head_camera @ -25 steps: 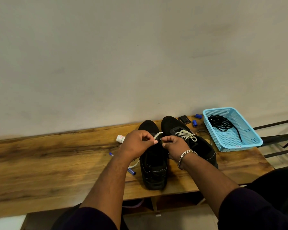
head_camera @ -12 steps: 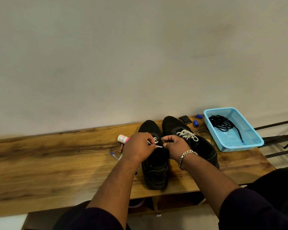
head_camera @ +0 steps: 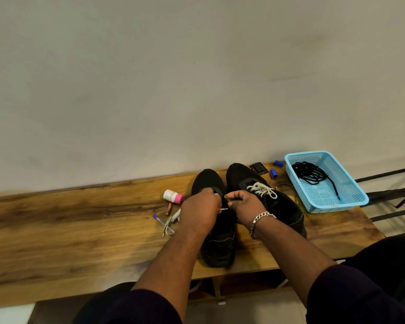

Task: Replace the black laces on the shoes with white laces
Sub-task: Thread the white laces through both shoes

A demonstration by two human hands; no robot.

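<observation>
Two black shoes stand side by side on the wooden bench (head_camera: pixel 80 230). The right shoe (head_camera: pixel 281 206) carries a tied white lace (head_camera: pixel 262 189). Over the left shoe (head_camera: pixel 218 246), my left hand (head_camera: pixel 200 212) pinches a white lace end (head_camera: pixel 223 209) at the eyelets. My right hand (head_camera: pixel 246 206), with a silver bracelet, curls on the shoe's other side and pinches the lace there. Both hands hide the left shoe's lacing. A loose part of the white lace (head_camera: pixel 167 226) lies on the bench to the left. The black laces (head_camera: pixel 313 175) lie in the blue basket (head_camera: pixel 351 197).
A small white and pink bottle (head_camera: pixel 172 196), a blue-capped pen (head_camera: pixel 160 219) and a small brown stick lie left of the shoes. A black wallet (head_camera: pixel 258 168) and two blue caps (head_camera: pixel 273 173) sit behind the right shoe. The wall is just behind the bench.
Both hands have dropped from above the tongue down onto the left shoe's eyelets, and the white lace end has come lower between them. The shoes have stayed put.
</observation>
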